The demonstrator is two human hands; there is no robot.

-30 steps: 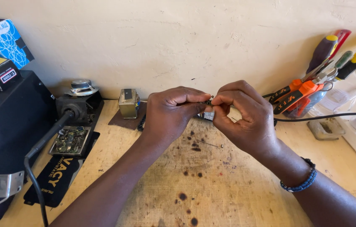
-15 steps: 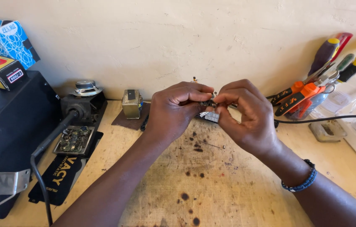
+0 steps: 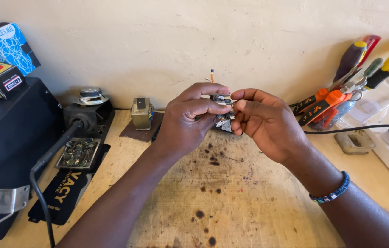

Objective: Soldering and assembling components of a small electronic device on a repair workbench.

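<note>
Both the left hand (image 3: pixel 187 121) and the right hand (image 3: pixel 268 124) are pinching a small circuit board (image 3: pixel 222 111) between closed fingertips above the scorched wooden bench (image 3: pixel 231 202). A small transformer (image 3: pixel 141 113) is sitting at nine o'clock of the hands, and orange-handled pliers (image 3: pixel 323 103) are leaning at three o'clock.

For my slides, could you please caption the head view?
Both hands, left hand and right hand, pinch a small circuit board above a stained workbench.
</note>
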